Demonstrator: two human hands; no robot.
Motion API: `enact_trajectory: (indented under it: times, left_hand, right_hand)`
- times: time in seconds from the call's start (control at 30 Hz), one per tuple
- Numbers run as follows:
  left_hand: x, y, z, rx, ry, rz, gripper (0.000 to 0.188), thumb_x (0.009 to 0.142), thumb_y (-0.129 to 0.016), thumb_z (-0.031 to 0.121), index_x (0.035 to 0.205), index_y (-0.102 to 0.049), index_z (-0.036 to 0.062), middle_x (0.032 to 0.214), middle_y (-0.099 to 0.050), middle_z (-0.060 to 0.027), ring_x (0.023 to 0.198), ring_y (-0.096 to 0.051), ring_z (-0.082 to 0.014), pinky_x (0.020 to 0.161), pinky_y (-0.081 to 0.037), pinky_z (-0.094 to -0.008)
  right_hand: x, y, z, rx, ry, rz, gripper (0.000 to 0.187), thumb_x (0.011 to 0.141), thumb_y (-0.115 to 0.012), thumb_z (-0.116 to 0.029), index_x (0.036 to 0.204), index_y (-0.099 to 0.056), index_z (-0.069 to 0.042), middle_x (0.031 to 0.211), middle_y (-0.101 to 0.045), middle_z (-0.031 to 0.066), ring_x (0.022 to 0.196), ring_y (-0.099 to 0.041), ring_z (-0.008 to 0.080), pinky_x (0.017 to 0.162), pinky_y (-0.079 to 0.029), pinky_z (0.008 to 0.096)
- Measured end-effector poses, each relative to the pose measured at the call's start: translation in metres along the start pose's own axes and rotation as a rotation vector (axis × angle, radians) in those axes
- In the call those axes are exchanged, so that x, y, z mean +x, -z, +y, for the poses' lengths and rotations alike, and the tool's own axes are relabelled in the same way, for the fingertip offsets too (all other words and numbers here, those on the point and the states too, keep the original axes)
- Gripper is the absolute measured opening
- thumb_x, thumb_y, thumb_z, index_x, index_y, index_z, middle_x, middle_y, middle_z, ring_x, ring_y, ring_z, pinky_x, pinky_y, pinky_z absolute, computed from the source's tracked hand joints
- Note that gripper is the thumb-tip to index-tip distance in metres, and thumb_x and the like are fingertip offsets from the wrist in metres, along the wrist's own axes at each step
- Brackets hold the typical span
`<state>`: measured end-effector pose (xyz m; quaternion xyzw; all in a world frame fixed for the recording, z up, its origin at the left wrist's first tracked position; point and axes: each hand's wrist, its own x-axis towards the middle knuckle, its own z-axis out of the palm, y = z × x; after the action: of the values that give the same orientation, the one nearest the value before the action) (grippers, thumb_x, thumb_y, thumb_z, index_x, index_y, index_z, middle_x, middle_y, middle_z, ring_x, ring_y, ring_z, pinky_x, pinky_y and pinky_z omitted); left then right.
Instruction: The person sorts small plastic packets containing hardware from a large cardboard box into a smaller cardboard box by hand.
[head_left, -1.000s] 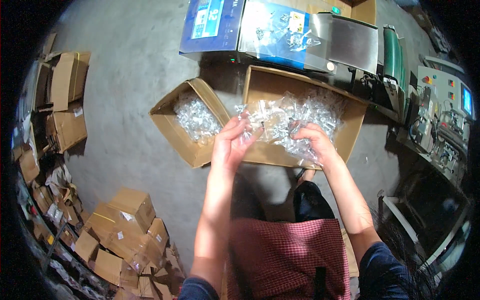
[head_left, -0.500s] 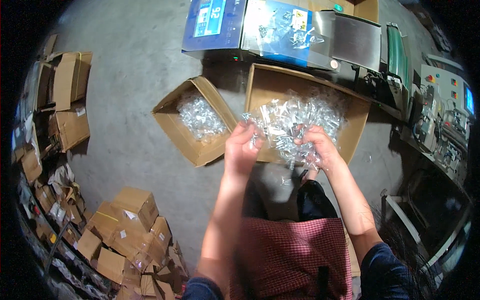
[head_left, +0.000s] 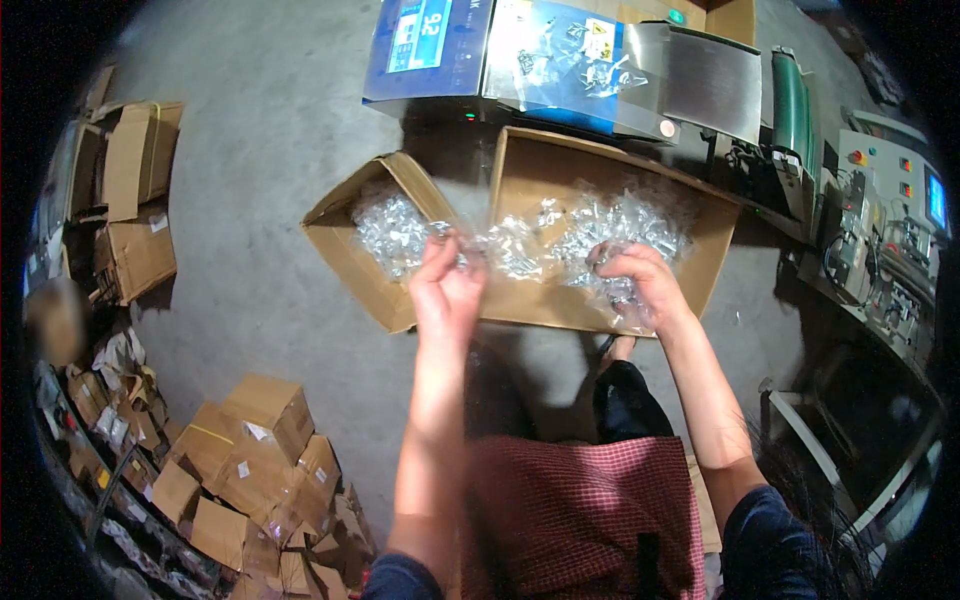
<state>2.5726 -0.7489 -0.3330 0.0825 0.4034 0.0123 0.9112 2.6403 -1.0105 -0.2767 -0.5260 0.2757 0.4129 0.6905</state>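
My left hand [head_left: 446, 285] is closed around a clear plastic bag [head_left: 470, 243] that holds small metal parts, probably screws; motion blurs it. It hangs over the near right wall of the small cardboard box [head_left: 352, 270], in which a heap of similar clear bags [head_left: 392, 232] lies. Over the larger cardboard box [head_left: 690, 290], my right hand [head_left: 646, 284] is closed on clear bags [head_left: 622, 298] with metal parts showing through. Beneath and around it a pile of bagged parts [head_left: 625, 222] fills the middle and right of that box. How many bags each hand grips cannot be made out.
Beyond the boxes stands a blue and steel machine [head_left: 550, 60] with a lit screen and several bags on top. A green conveyor roller [head_left: 790, 105] and a control panel [head_left: 890, 170] are at right. Stacked cartons [head_left: 250, 450] lie lower left, near crowded shelving [head_left: 110, 440].
My left hand has moved left with the bag, from the larger box to the small box's edge. The right hand stays over the pile, and the bags held up between the hands have dropped or parted.
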Motion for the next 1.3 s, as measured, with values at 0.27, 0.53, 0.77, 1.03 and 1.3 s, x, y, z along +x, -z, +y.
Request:
enact_trajectory:
  times: [0.27, 0.53, 0.77, 1.03, 1.3]
  left_hand:
    - [-0.022, 0.016, 0.014, 0.193, -0.056, 0.102, 0.011, 0.094, -0.049, 0.004, 0.104, -0.053, 0.0070, 0.108, -0.061, -0.0086, 0.098, -0.060, -0.0215, 0.081, -0.055, -0.0401]
    - [-0.064, 0.039, -0.011, 0.420, 0.064, 0.078, 0.014, 0.096, -0.050, 0.018, 0.101, -0.057, 0.0081, 0.099, -0.061, -0.0030, 0.093, -0.059, -0.0190, 0.084, -0.049, -0.0359]
    - [-0.093, 0.084, -0.045, 1.318, -0.192, -0.187, 0.021, 0.098, -0.046, 0.016, 0.114, -0.053, 0.0053, 0.110, -0.058, -0.0078, 0.101, -0.057, -0.0203, 0.089, -0.046, -0.0347]
    - [-0.098, 0.157, -0.020, 1.361, -0.404, -0.171, 0.031, 0.099, -0.042, 0.011, 0.128, -0.050, 0.0020, 0.124, -0.055, -0.0133, 0.113, -0.054, -0.0231, 0.099, -0.043, -0.0357]
    - [-0.100, 0.123, 0.083, 1.154, -0.628, 0.141, 0.026, 0.096, -0.052, 0.015, 0.117, -0.059, 0.0003, 0.106, -0.063, -0.0078, 0.096, -0.059, -0.0175, 0.085, -0.048, -0.0311]
  right_hand:
    - [0.013, -0.006, -0.014, -0.233, 0.190, 0.101, 0.018, 0.083, -0.070, -0.007, 0.097, -0.070, 0.003, 0.091, -0.069, 0.0044, 0.085, -0.064, 0.0110, 0.078, -0.048, 0.0258]
    - [0.033, -0.052, -0.022, -0.472, 0.227, -0.057, 0.023, 0.082, -0.072, -0.019, 0.094, -0.074, 0.001, 0.083, -0.068, 0.0046, 0.077, -0.059, 0.0096, 0.071, -0.046, 0.0254]
    - [0.049, -0.135, 0.002, -0.634, 0.211, -0.310, 0.023, 0.081, -0.077, -0.014, 0.098, -0.074, 0.000, 0.088, -0.071, 0.0043, 0.086, -0.063, 0.0098, 0.080, -0.049, 0.0264]
    - [0.076, -0.204, 0.049, -0.517, -0.016, -0.478, 0.019, 0.078, -0.078, -0.009, 0.095, -0.073, -0.001, 0.088, -0.070, 0.0034, 0.084, -0.063, 0.0103, 0.083, -0.047, 0.0258]
    - [0.088, -0.233, 0.062, -0.831, 0.037, -0.507, 0.017, 0.083, -0.073, -0.013, 0.094, -0.073, 0.000, 0.088, -0.067, 0.0033, 0.087, -0.060, 0.0104, 0.082, -0.046, 0.0264]
